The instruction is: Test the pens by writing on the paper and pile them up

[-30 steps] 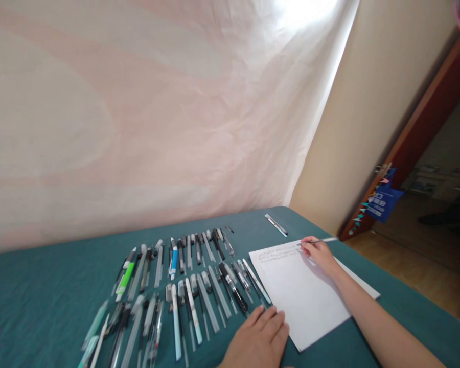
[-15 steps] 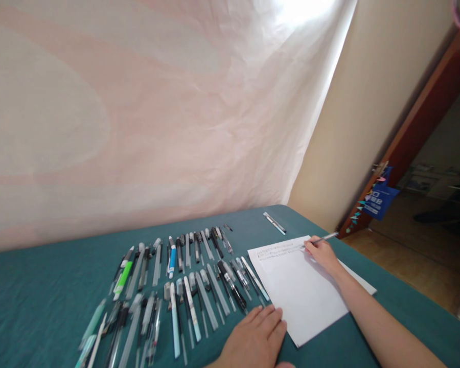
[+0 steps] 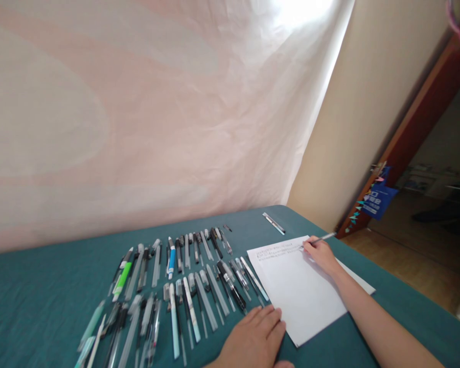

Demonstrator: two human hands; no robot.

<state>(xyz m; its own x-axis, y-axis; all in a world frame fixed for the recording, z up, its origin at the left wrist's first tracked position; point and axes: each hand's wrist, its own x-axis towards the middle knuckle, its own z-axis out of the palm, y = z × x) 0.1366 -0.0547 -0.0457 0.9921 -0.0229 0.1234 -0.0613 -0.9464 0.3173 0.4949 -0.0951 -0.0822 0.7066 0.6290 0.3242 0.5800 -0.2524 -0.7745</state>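
Near the top right of a white sheet of paper [image 3: 302, 296], my right hand [image 3: 319, 255] pinches a slim pen [image 3: 327, 236], its tip down on the paper and its rear end pointing up to the right. Several short lines of small handwriting [image 3: 278, 251] run along the sheet's upper part; the words are too small to read. My left hand [image 3: 255, 335] lies flat with fingers stretched, at the lower left edge of the paper. Just beyond its fingertips is a black pen [image 3: 234, 292] in the row of pens.
Pens, caps and refills lie in rows to the left, among them a green pen [image 3: 122, 280] and a blue-and-white pen [image 3: 171, 259]. Another pen and a slim part [image 3: 274, 224] lie behind the paper. A green cloth [image 3: 34, 286] covers the table, with a curtain [image 3: 138, 112] behind.
The view has shifted very slightly. My right hand stays on the upper lines of the paper with the pen; my left hand has hardly moved.
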